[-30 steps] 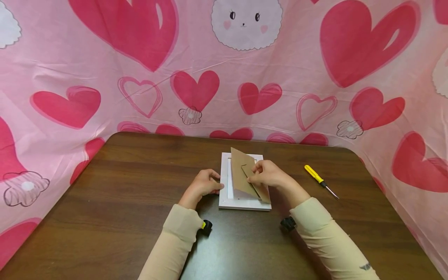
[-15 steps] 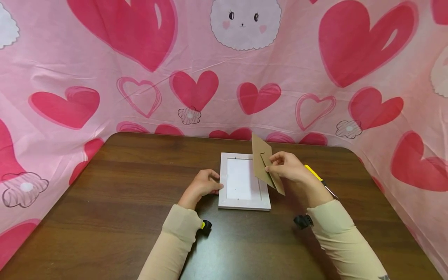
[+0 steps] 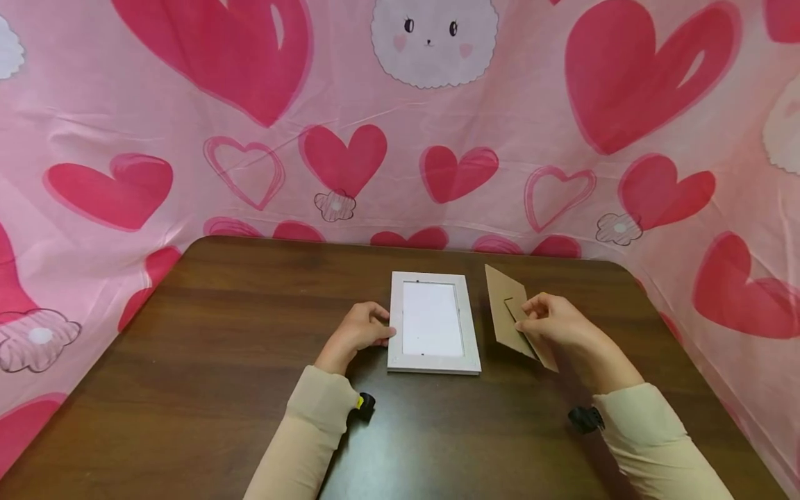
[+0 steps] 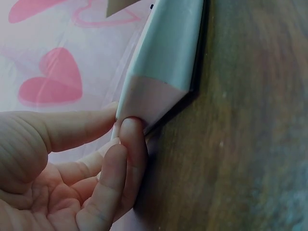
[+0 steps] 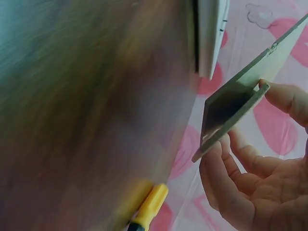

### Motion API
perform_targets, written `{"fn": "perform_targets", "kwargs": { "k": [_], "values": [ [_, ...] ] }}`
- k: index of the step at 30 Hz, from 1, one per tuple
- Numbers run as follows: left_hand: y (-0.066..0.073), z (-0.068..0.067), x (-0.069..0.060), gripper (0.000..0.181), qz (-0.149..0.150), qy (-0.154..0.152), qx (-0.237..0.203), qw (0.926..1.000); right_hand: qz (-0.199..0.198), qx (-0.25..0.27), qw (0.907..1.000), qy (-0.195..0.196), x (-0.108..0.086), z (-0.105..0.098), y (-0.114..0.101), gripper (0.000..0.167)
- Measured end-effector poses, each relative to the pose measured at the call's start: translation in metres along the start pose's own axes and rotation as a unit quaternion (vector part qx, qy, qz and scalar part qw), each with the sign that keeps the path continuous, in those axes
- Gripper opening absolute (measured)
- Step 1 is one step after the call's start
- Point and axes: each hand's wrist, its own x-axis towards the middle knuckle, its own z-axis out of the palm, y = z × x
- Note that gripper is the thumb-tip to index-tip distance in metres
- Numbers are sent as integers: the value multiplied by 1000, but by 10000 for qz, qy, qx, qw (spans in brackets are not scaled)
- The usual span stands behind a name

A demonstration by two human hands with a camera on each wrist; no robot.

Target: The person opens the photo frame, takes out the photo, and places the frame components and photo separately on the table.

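Observation:
A white picture frame (image 3: 395,326) lies back side up on the table, with a white sheet (image 3: 432,319) showing in its opening. At its left edge my left hand (image 3: 357,335) pinches the border, thumb on top and fingers against the side, as the left wrist view shows. To the right of the frame, my right hand (image 3: 558,321) holds a brown backing board (image 3: 507,305) tilted above the table. In the right wrist view its thumb and fingers pinch the stand flap (image 5: 236,122) on that board.
A yellow-handled screwdriver (image 5: 153,204) lies on the brown wooden table (image 3: 250,319), mostly hidden behind my right hand in the head view. Pink heart-patterned cloth (image 3: 350,90) hangs behind the table and along its sides.
My right hand has lifted the backing board off the frame and carried it right, then lower, uncovering the white sheet. My left hand has stayed at the frame's edge.

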Motion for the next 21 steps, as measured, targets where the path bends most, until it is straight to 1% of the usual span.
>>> {"fn": "perform_targets", "kwargs": {
  "k": [4,6,9,13,17,21],
  "values": [
    [1,-1,0,30,-40,-12,-3,10000,3,-325,9994,-80,-11,-4,8,46],
    [1,-1,0,30,-46,-31,-2,10000,-66,-573,9983,-71,-16,-6,13,46],
    [0,-1,0,30,-46,-43,-37,10000,-163,-1035,9945,-43,-23,-6,19,44],
    [0,0,1,30,-33,-52,-52,10000,-231,-1476,9887,-70,-33,-6,27,41],
    [0,-1,1,30,-20,-59,-56,10000,-276,-1765,9839,-38,-42,-6,36,37],
    [0,-2,1,30,-32,-75,-74,9999,-241,-1872,9820,39,-51,-6,43,34]
  ]
}}
